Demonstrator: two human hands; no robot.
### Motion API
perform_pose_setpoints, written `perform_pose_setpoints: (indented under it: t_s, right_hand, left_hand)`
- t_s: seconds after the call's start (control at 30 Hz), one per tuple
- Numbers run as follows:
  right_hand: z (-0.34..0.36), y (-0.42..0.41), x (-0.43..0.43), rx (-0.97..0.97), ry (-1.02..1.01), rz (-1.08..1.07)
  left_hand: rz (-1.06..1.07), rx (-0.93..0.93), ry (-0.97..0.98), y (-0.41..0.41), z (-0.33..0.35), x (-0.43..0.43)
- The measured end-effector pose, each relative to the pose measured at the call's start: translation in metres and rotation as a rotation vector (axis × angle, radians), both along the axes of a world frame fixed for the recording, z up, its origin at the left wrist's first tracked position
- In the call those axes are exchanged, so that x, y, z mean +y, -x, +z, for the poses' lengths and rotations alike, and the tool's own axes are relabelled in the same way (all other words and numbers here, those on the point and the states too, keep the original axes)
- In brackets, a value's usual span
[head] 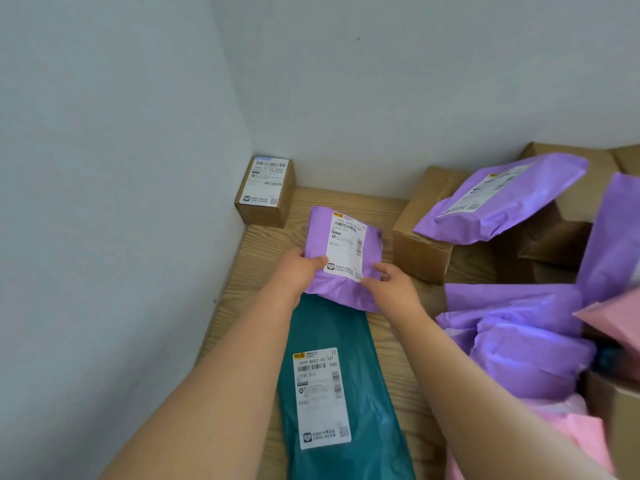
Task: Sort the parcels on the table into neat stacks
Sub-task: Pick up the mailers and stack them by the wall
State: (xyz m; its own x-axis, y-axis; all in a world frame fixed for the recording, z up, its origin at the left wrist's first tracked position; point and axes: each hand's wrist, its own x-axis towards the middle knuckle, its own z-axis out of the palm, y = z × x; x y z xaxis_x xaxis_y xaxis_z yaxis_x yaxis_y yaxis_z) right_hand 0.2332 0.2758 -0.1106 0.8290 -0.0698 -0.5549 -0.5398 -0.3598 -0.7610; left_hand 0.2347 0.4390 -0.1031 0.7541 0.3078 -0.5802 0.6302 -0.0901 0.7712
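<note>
A small purple mailer [341, 251] with a white shipping label lies over the far end of a long teal mailer [343, 393] on the wooden table [263, 258]. My left hand [299, 266] grips its near-left edge, thumb on top. My right hand [389, 284] pinches its near-right corner by the label. A small cardboard box [265, 190] with a label stands in the far-left corner against the walls.
To the right lies a jumble: a brown carton [422, 233] with a purple mailer [502, 199] leaning on it, more cartons [568, 220] behind, a heap of purple mailers [519, 337], and pink mailers [581, 434] at the lower right. Walls close the left and back.
</note>
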Motion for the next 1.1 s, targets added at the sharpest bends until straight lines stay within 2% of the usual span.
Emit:
perform_pose_setpoints:
  t_s: [0.3, 0.43, 0.53, 0.7, 0.83, 1.1]
  right_hand:
    - [0.048, 0.032, 0.014, -0.104, -0.18, -0.092]
    - [0.067, 0.058, 0.006, -0.098, -0.337, -0.133]
    - [0.078, 0.078, -0.004, -0.158, -0.378, -0.151]
    - [0.101, 0.113, -0.028, -0.241, -0.388, -0.11]
    - [0.109, 0.134, -0.045, -0.245, -0.423, -0.078]
    - [0.137, 0.144, -0.069, -0.221, -0.525, -0.067]
  left_hand:
    - [0.223, -0.08, 0.246, 0.063, 0.039, 0.022]
    - [0.185, -0.134, 0.403, 0.088, 0.059, 0.023]
    - [0.135, -0.179, 0.461, 0.102, 0.076, 0.021]
    - [0.021, -0.274, 0.503, 0.117, 0.098, 0.009]
    - [-0.013, -0.307, 0.424, 0.127, 0.11, -0.001]
    - [0.003, -0.322, 0.442, 0.133, 0.127, -0.022]
